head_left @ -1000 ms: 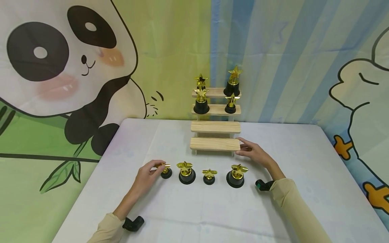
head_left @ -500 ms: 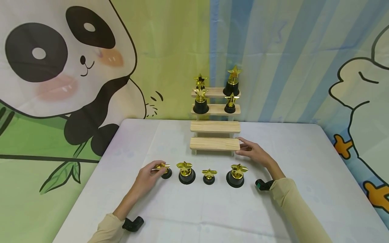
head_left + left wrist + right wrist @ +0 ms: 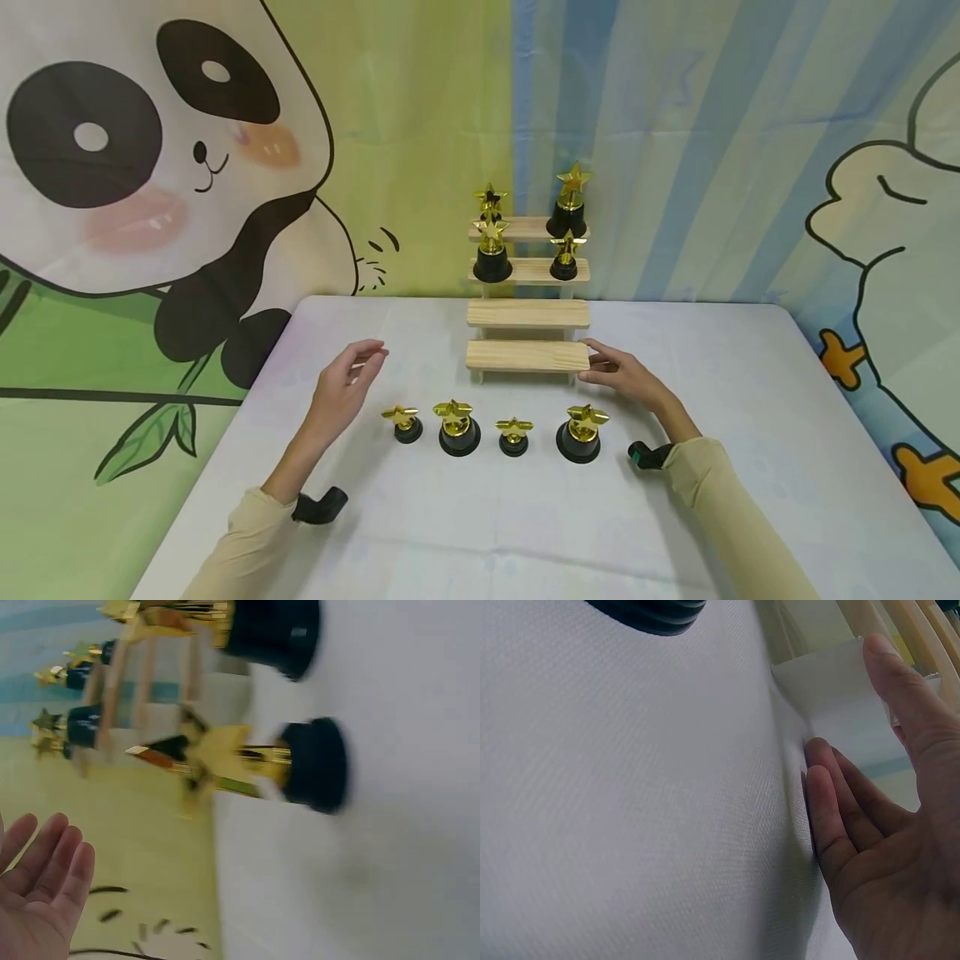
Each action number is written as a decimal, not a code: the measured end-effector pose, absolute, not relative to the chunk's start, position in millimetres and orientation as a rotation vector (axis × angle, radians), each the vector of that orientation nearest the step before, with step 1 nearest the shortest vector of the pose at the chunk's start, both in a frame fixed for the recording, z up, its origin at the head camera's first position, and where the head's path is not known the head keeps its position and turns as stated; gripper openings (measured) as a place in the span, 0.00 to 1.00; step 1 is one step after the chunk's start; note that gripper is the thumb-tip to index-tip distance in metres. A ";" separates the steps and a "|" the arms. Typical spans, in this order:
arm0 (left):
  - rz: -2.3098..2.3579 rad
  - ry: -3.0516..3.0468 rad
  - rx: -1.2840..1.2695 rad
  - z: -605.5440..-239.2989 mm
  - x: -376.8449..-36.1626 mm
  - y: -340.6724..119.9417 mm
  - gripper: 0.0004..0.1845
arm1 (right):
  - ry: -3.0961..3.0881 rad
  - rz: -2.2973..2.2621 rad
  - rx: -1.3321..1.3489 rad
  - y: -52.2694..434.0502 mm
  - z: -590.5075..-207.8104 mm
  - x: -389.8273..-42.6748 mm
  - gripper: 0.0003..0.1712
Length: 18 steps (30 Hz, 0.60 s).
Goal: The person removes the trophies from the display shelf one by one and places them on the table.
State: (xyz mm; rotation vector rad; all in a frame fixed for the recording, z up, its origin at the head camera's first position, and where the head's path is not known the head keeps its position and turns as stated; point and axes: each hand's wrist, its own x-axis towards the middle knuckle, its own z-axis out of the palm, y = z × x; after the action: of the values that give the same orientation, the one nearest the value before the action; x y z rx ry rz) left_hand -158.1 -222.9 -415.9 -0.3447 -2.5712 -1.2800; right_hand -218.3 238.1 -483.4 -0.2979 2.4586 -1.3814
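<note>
In the head view my left hand (image 3: 341, 396) is raised above the table, holding nothing, its fingers loosely bent. Just right of it and lower stands a small gold star trophy (image 3: 406, 427) on a black base. The left wrist view shows the same trophy (image 3: 315, 761), with the fingers (image 3: 56, 862) apart from it. My right hand (image 3: 633, 379) rests at the right end of the wooden stand's lowest step (image 3: 525, 357), the thumb and a finger touching it. In the right wrist view the right hand's fingers (image 3: 829, 810) lie fairly straight near the white tabletop.
Three more trophies, a large (image 3: 459, 433), a small (image 3: 513, 437) and a large one (image 3: 579, 437), continue the row. Upper steps carry several trophies, such as a tall one (image 3: 567, 217). The third step (image 3: 528, 314) is bare wood. A printed cloth (image 3: 420, 125) hangs behind.
My left hand has let go of the leftmost small trophy and moved up and left away from it. The right hand stays at the stand.
</note>
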 end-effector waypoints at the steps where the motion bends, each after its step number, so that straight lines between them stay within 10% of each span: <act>1: -1.281 -2.559 -0.356 -407.4 -161.7 -219.3 0.19 | 2.462 -1.374 -0.306 238.3 -483.5 -218.4 0.46; 18: -1.263 -2.439 -0.957 -326.6 -233.7 -98.8 0.15 | 2.453 -1.381 -0.289 236.7 -484.7 -219.1 0.46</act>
State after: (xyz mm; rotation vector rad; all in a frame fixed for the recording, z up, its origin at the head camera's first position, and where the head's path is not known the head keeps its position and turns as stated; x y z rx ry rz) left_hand -233.7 -98.8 -326.6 -0.9568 -2.4392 -1.2634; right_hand -219.1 236.7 -484.7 -0.2892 2.4531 -1.3807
